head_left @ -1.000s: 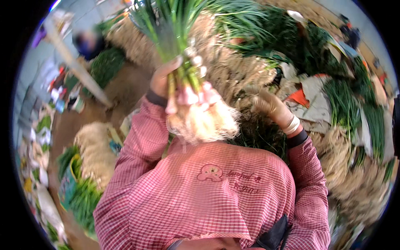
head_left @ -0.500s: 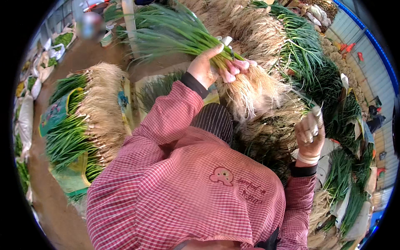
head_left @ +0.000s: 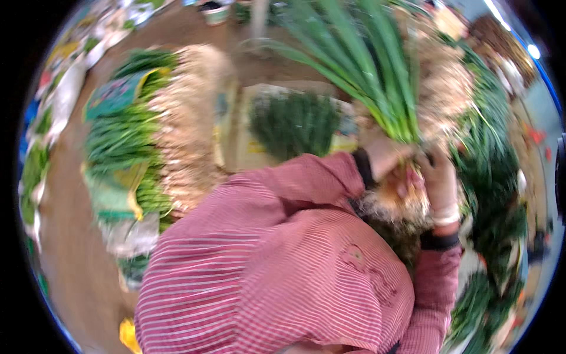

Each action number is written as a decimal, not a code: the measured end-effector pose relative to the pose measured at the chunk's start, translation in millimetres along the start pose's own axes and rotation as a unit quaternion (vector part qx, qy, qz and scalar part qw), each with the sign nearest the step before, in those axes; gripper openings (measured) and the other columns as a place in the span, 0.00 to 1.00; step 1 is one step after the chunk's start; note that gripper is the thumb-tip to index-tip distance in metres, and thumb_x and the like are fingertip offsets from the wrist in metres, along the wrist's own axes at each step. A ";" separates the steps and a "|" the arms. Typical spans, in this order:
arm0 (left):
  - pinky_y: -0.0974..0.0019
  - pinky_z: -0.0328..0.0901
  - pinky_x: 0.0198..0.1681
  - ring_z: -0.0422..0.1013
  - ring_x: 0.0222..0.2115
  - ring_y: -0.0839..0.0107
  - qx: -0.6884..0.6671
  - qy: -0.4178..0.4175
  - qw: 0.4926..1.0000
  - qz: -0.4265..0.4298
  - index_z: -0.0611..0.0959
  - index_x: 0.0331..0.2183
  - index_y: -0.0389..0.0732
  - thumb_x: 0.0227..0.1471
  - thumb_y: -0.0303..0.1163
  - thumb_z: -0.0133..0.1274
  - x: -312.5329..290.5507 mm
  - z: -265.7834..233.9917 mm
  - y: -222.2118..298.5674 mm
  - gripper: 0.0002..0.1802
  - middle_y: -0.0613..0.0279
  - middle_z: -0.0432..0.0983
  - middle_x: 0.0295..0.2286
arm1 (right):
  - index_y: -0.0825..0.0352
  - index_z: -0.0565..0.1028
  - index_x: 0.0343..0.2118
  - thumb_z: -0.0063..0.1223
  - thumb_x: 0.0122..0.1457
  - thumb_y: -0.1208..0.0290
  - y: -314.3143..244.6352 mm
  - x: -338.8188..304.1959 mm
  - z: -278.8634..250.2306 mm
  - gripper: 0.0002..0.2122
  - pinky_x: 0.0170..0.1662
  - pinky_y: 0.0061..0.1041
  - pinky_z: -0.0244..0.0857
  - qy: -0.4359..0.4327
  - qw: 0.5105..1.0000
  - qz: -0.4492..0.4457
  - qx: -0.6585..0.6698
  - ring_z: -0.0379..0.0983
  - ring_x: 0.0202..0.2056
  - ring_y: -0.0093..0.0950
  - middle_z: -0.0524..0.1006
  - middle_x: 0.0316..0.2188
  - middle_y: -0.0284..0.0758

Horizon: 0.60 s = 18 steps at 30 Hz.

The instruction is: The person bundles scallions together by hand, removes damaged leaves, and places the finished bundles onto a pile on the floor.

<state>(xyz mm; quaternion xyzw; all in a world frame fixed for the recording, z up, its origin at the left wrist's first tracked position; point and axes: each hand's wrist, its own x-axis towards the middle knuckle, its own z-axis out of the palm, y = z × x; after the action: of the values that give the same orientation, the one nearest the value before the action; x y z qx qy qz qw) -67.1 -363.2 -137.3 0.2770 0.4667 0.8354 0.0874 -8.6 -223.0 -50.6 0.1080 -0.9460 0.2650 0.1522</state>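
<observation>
A bunch of green onions (head_left: pixel 377 88) stands in front of my chest, leaves pointing away and pinkish bulbs with pale roots (head_left: pixel 395 203) toward me. My left hand (head_left: pixel 383 154) is closed round its left side, just where the leaves meet the stems. From the right, my right hand (head_left: pixel 441 180), with a white band at its wrist, presses its bent fingers against the same part of the stems. Motion smears both hands, and the fingers are partly hidden. Whether the right fingers hold a tie as well, I cannot tell.
Stacked green onions (head_left: pixel 127 135) lie at the left, roots (head_left: pixel 186 130) turned inward. A dark green heap (head_left: pixel 295 123) rests on sheeting ahead. More onions (head_left: pixel 489 159) are piled along the right. White sacks (head_left: pixel 71 88) line the far left, beyond the brown floor (head_left: pixel 73 236).
The bunch has swung from sideways to leaves pointing away, and sits farther right. My right hand has come from apart onto its stems. The whole view has shifted.
</observation>
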 end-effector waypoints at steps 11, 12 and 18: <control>0.66 0.73 0.30 0.75 0.26 0.71 0.048 0.020 0.993 0.110 0.77 0.40 0.34 0.49 0.27 0.60 -12.0 -11.6 45.1 0.15 0.57 0.78 0.29 | 0.62 0.64 0.27 0.47 0.62 0.67 -27.4 -17.4 -12.3 0.09 0.21 0.16 0.46 -0.091 0.728 0.134 0.666 0.51 0.17 0.15 0.57 0.17 0.24; 0.64 0.74 0.34 0.76 0.29 0.69 0.108 0.013 0.978 0.178 0.77 0.41 0.33 0.48 0.27 0.61 -8.6 -9.9 32.9 0.17 0.55 0.79 0.31 | 0.62 0.64 0.25 0.46 0.61 0.70 -28.7 -15.4 -18.1 0.08 0.20 0.16 0.45 -0.102 0.708 0.128 0.687 0.49 0.16 0.15 0.56 0.16 0.23; 0.63 0.75 0.24 0.77 0.21 0.66 -0.096 -0.070 0.986 -0.113 0.76 0.41 0.30 0.53 0.30 0.55 -10.9 -38.7 58.0 0.16 0.50 0.79 0.31 | 0.57 0.65 0.20 0.48 0.59 0.77 -62.4 -50.1 -111.5 0.11 0.19 0.12 0.50 -0.010 0.677 -0.146 0.721 0.53 0.07 0.11 0.61 0.08 0.18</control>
<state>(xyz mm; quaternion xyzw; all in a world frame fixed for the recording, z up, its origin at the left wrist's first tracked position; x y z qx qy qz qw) -72.6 -427.8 -109.4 0.2709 0.4053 0.8394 0.2403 81.5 -209.4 52.1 0.3232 -0.4353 0.8385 0.0542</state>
